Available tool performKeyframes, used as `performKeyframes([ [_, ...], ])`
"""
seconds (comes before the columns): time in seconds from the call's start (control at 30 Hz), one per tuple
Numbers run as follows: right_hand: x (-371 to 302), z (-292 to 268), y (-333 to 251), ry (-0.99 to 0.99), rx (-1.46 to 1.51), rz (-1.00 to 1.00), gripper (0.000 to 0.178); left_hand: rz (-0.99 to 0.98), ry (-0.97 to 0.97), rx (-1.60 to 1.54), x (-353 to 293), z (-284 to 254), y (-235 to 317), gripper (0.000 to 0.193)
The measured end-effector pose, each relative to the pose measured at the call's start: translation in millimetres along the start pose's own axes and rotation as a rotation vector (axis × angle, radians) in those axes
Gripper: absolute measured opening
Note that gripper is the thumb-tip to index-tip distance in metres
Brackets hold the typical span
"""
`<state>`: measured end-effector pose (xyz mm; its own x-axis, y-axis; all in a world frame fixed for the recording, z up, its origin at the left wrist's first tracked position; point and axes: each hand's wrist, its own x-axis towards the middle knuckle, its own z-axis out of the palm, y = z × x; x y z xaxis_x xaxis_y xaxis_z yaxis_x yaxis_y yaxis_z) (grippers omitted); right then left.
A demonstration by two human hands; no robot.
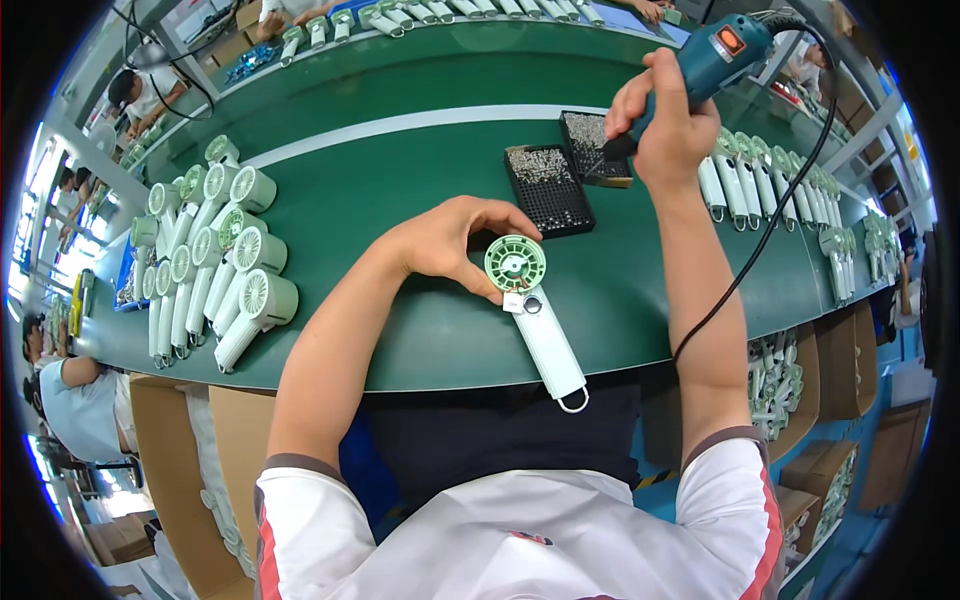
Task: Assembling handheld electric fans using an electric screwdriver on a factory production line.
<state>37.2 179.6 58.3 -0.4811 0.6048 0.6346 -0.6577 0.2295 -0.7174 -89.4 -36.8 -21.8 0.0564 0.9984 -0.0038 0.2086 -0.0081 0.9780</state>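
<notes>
My left hand curves its thumb and fingers round the round head of a white and pale-green handheld fan. The fan lies at the table's near edge, its inner ribs facing up and its handle with a wire loop pointing toward me. A small white tag sits beside its button. Raised at the right, my right hand grips a teal electric screwdriver, tilted with its black nose down and left. Below that nose are two black trays of small metal screws, a nearer tray and a farther tray.
Several assembled fans stand grouped on the left of the green table. More fan bodies line the right side. The screwdriver's black cord loops down past my right forearm. Cardboard boxes stand below the edge; people work beyond.
</notes>
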Motion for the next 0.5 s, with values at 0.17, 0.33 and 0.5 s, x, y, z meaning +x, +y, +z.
performKeyframes([
  [0.17,-30,-4,25,-0.044,-0.011,0.044,0.024,0.032,0.020,0.024,-1,-2,-2,0.079],
  [0.33,-33,-10,34,-0.057,-0.015,-0.008,0.026,0.054,0.000,-0.038,0,-4,-8,0.070],
  [0.5,-38,-10,43,-0.065,-0.020,0.017,0.028,0.057,0.015,-0.027,1,-2,-9,0.069],
])
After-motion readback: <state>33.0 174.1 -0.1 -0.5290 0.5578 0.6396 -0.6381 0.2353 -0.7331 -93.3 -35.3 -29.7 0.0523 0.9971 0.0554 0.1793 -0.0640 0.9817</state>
